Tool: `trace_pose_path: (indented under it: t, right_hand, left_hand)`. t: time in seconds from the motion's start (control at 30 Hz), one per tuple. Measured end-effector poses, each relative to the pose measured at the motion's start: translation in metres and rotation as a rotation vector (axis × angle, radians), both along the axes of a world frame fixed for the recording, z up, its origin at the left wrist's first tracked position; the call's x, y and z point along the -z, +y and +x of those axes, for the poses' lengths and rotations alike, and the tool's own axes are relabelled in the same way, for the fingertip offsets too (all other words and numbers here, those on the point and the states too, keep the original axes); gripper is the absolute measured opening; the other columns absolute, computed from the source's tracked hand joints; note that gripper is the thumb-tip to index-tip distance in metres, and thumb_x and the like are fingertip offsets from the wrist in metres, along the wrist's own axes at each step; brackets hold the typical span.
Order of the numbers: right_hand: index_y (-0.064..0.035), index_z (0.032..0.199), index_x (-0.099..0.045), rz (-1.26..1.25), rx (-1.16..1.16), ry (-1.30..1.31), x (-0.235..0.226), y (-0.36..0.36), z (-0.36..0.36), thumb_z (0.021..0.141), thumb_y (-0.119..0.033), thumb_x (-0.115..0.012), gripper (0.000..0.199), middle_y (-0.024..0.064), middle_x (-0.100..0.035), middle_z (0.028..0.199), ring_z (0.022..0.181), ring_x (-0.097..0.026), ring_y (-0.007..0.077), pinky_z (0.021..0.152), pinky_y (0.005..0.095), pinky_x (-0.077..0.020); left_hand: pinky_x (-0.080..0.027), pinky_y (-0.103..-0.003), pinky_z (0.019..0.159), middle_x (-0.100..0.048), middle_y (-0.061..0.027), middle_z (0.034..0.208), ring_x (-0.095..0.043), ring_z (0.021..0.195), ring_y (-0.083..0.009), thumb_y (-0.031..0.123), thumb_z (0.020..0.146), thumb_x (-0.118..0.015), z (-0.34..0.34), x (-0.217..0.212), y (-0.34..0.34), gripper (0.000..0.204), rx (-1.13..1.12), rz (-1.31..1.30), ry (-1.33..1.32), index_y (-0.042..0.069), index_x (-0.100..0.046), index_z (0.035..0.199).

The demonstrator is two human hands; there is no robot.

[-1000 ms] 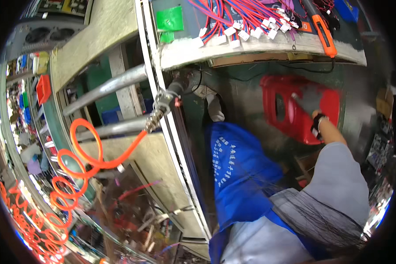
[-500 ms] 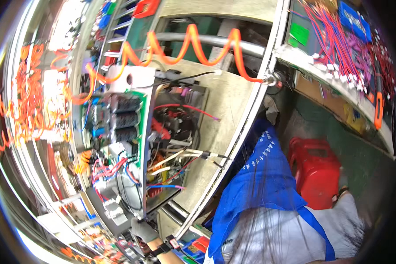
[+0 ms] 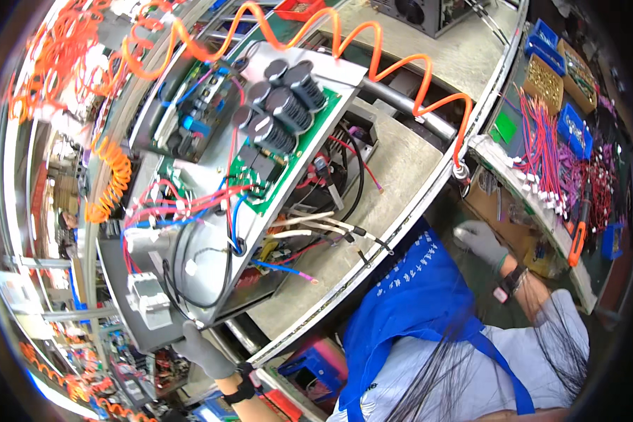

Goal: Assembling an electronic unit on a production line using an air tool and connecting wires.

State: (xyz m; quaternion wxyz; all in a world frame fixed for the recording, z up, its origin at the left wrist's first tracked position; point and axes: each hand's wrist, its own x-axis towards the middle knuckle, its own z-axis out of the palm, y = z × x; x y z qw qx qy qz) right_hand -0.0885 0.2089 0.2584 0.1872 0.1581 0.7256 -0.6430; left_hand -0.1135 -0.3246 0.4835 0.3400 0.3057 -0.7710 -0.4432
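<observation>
My left hand (image 3: 207, 355), in a grey glove, is at the near lower corner of a grey metal panel (image 3: 202, 264), its fingers closed at that edge and partly hidden. On this panel sit a green circuit board (image 3: 308, 156) with several black capacitors (image 3: 273, 132), and red, blue and black wires (image 3: 183, 211). Beneath it an open dark case (image 3: 359, 137) shows loose cables (image 3: 323, 224) with bare ends. My right hand (image 3: 482, 245), also gloved, hovers near the side bench, fingers outstretched and with nothing visible in them.
An orange coiled air hose (image 3: 373, 42) crosses above the panel to the rail. The side bench (image 3: 517, 169) holds red wire bundles (image 3: 541, 148), blue bins (image 3: 575, 130) and an orange-handled tool (image 3: 578, 243). Another dark case (image 3: 418, 15) stands farther along the bench.
My view has turned, showing the panel more from above. My right hand has come up from low beside the red plastic object, which is out of sight. My left hand stays at the panel corner.
</observation>
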Motion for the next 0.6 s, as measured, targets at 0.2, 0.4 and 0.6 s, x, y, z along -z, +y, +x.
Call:
trace_pose_path:
  t: [0.2, 0.4, 0.6]
  right_hand:
    - [-0.0018, 0.107, -0.063, 0.178, -0.284, 0.828, -0.093, -0.1, -0.125, 0.089, -0.026, -0.06, 0.031, 0.0051, -0.064, 0.086, 0.077, -0.061, 0.0166, 0.073, 0.0314, -0.0483]
    - [-0.0006, 0.104, -0.065, -0.266, -0.07, 0.581, -0.117, -0.176, -0.157, 0.094, -0.035, -0.053, 0.038, 0.0035, -0.063, 0.08, 0.065, -0.058, 0.0094, 0.057, 0.0237, -0.044]
    - [-0.0049, 0.089, -0.061, -0.34, -0.027, 0.744, -0.063, -0.189, -0.117, 0.098, -0.041, -0.043, 0.041, -0.0037, -0.051, 0.065, 0.057, -0.048, 0.0037, 0.052, 0.0198, -0.0384]
  left_hand:
    - [-0.041, -0.029, 0.062, -0.057, -0.0027, 0.081, -0.048, 0.069, -0.0119, 0.016, 0.084, -0.056, -0.008, 0.005, -0.011, 0.024, 0.14, -0.141, 0.089, -0.006, -0.055, 0.094]
    - [-0.045, -0.032, 0.077, -0.065, -0.0113, 0.094, -0.058, 0.08, -0.0195, 0.011, 0.081, -0.057, -0.013, 0.01, -0.015, 0.028, 0.15, -0.128, 0.102, -0.009, -0.058, 0.101]
    - [-0.046, -0.037, 0.069, -0.064, -0.0162, 0.078, -0.058, 0.07, -0.0232, 0.017, 0.078, -0.057, -0.018, 0.03, -0.015, 0.027, -0.082, -0.429, 0.013, -0.008, -0.059, 0.09]
